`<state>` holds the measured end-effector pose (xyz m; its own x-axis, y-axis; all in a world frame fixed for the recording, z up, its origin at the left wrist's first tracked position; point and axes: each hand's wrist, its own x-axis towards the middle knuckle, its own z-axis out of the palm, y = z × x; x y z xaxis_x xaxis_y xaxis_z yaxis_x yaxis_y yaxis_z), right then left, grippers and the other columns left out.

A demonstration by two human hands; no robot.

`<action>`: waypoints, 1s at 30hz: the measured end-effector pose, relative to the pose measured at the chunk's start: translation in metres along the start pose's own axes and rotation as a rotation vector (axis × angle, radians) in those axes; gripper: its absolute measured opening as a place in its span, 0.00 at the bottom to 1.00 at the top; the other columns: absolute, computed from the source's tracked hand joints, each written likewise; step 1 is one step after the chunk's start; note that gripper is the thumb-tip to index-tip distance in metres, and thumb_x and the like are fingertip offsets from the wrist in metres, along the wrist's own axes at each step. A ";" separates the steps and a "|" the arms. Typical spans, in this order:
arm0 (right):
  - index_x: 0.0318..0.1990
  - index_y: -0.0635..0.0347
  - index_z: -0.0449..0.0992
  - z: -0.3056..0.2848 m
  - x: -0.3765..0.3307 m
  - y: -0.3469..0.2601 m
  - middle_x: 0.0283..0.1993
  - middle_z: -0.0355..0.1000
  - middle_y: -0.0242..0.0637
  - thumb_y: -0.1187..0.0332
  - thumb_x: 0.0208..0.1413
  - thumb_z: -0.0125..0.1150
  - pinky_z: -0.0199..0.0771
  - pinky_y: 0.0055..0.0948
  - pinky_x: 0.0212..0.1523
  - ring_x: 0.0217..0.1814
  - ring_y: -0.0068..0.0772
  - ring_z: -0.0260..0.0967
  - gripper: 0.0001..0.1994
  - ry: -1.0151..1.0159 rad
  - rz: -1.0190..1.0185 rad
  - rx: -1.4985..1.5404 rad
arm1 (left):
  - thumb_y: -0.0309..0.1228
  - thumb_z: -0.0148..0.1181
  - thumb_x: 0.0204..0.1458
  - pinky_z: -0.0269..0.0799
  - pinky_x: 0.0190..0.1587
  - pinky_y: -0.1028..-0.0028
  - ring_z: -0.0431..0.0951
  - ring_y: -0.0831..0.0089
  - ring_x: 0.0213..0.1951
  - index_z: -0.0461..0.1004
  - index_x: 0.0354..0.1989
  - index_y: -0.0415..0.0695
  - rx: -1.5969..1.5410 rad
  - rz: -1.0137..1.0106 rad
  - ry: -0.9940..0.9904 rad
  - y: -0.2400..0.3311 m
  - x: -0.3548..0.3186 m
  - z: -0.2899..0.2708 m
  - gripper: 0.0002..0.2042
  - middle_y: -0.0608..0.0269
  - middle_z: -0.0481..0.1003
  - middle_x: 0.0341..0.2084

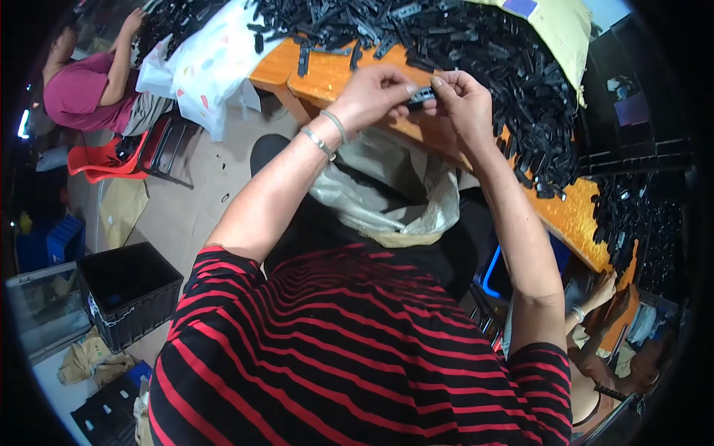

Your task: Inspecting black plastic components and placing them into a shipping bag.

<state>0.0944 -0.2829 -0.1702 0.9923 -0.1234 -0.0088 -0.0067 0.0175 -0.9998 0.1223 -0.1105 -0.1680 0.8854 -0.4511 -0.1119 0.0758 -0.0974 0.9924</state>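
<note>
Between fingers (444, 89) — one dark piece (423, 95)

The left hand (375, 94) and right hand (465, 104) share a fingertip grip on a small slotted plastic part (422, 95), dark grey to black, above the near edge of the orange wooden tabletop (323, 80). A heap of black plastic parts (532, 111) covers its far edge and right side. A dotted white plastic bag (212, 67) hangs by its left corner. Below the near edge, a pale woven sack (439, 212) gapes open; a black crate (141, 316) stands on the floor (201, 212) to the left.
</note>
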 end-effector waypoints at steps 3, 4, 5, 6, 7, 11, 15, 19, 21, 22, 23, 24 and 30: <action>0.33 0.64 0.72 0.003 0.002 0.005 0.21 0.68 0.30 0.73 0.58 0.56 0.72 0.22 0.24 0.21 0.18 0.66 0.04 -0.056 0.102 -0.058 | 0.33 0.60 0.53 0.69 0.25 0.84 0.74 0.83 0.23 0.73 0.37 0.38 -0.070 0.026 0.100 -0.009 0.004 -0.004 0.10 0.67 0.75 0.24; 0.32 0.64 0.72 0.001 0.001 0.012 0.21 0.68 0.29 0.73 0.58 0.56 0.71 0.22 0.23 0.20 0.18 0.65 0.04 -0.060 0.127 -0.005 | 0.32 0.61 0.52 0.70 0.25 0.83 0.74 0.82 0.23 0.73 0.34 0.37 -0.066 -0.004 0.112 -0.015 0.001 -0.001 0.10 0.66 0.75 0.23; 0.31 0.64 0.72 -0.005 0.006 0.024 0.21 0.68 0.29 0.74 0.58 0.56 0.70 0.21 0.23 0.20 0.18 0.64 0.04 -0.054 0.144 0.047 | 0.31 0.63 0.51 0.71 0.25 0.82 0.74 0.82 0.22 0.74 0.32 0.36 -0.061 -0.026 0.112 -0.017 0.003 0.004 0.09 0.65 0.75 0.22; 0.30 0.67 0.73 -0.005 0.010 0.027 0.20 0.70 0.31 0.74 0.55 0.59 0.71 0.22 0.18 0.17 0.17 0.65 0.05 -0.068 0.088 0.070 | 0.31 0.64 0.50 0.70 0.25 0.82 0.74 0.82 0.22 0.74 0.31 0.37 -0.045 -0.072 0.140 -0.016 0.003 0.007 0.09 0.65 0.75 0.21; 0.28 0.66 0.72 -0.007 0.013 0.028 0.18 0.69 0.30 0.75 0.54 0.60 0.68 0.20 0.17 0.16 0.16 0.64 0.05 -0.059 0.069 -0.026 | 0.31 0.64 0.49 0.70 0.26 0.82 0.74 0.80 0.23 0.74 0.31 0.36 -0.054 -0.063 0.145 -0.018 0.006 0.007 0.10 0.65 0.75 0.21; 0.27 0.65 0.72 -0.002 0.020 0.028 0.17 0.69 0.29 0.75 0.54 0.60 0.62 0.18 0.15 0.15 0.15 0.62 0.05 -0.088 -0.001 -0.165 | 0.32 0.64 0.49 0.66 0.22 0.83 0.70 0.83 0.20 0.73 0.31 0.38 0.086 0.007 0.221 -0.031 0.012 0.006 0.10 0.68 0.74 0.19; 0.26 0.66 0.73 -0.002 0.023 0.036 0.18 0.70 0.29 0.75 0.53 0.61 0.63 0.19 0.16 0.16 0.15 0.63 0.06 -0.100 0.017 -0.176 | 0.31 0.65 0.46 0.69 0.26 0.79 0.72 0.81 0.22 0.74 0.28 0.37 0.324 0.043 0.312 -0.039 0.013 0.008 0.09 0.67 0.74 0.19; 0.27 0.64 0.74 -0.002 0.022 0.040 0.19 0.67 0.26 0.75 0.53 0.61 0.59 0.17 0.17 0.17 0.13 0.60 0.05 -0.108 -0.004 -0.326 | 0.31 0.65 0.45 0.71 0.28 0.78 0.73 0.81 0.23 0.75 0.27 0.37 0.365 0.010 0.316 -0.046 0.014 0.008 0.09 0.65 0.74 0.19; 0.27 0.64 0.74 -0.001 0.021 0.040 0.19 0.67 0.25 0.75 0.53 0.61 0.59 0.17 0.18 0.17 0.14 0.60 0.05 -0.102 0.011 -0.338 | 0.31 0.64 0.45 0.70 0.28 0.78 0.73 0.80 0.23 0.75 0.28 0.37 0.381 0.007 0.324 -0.044 0.014 0.010 0.09 0.63 0.75 0.19; 0.27 0.64 0.74 0.001 0.021 0.040 0.19 0.67 0.26 0.75 0.53 0.61 0.60 0.17 0.19 0.18 0.14 0.61 0.05 -0.088 -0.017 -0.349 | 0.31 0.64 0.45 0.70 0.28 0.78 0.73 0.80 0.23 0.75 0.28 0.37 0.380 -0.001 0.323 -0.043 0.014 0.009 0.09 0.63 0.75 0.19; 0.27 0.64 0.75 0.000 0.020 0.040 0.19 0.68 0.26 0.75 0.53 0.61 0.61 0.17 0.20 0.19 0.15 0.62 0.04 -0.070 -0.045 -0.363 | 0.31 0.64 0.45 0.71 0.29 0.76 0.74 0.76 0.23 0.74 0.27 0.37 0.414 -0.007 0.324 -0.039 0.013 0.009 0.09 0.63 0.75 0.19; 0.27 0.64 0.75 -0.003 0.021 0.045 0.19 0.68 0.26 0.75 0.53 0.61 0.61 0.17 0.20 0.19 0.15 0.62 0.04 -0.068 -0.039 -0.365 | 0.31 0.64 0.44 0.71 0.30 0.73 0.74 0.73 0.24 0.74 0.27 0.38 0.448 -0.012 0.326 -0.038 0.013 0.010 0.09 0.62 0.74 0.19; 0.26 0.63 0.78 -0.007 0.019 0.054 0.28 0.73 0.43 0.69 0.43 0.68 0.70 0.34 0.36 0.32 0.41 0.71 0.08 -0.011 -0.269 -0.642 | 0.31 0.64 0.42 0.70 0.36 0.65 0.74 0.60 0.31 0.74 0.24 0.40 0.674 0.159 0.356 -0.043 0.013 0.010 0.08 0.57 0.73 0.22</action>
<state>0.1116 -0.2913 -0.2248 0.9709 -0.0313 0.2376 0.1711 -0.6033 -0.7789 0.1262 -0.1210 -0.2129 0.9650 -0.2038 0.1654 -0.2582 -0.6250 0.7367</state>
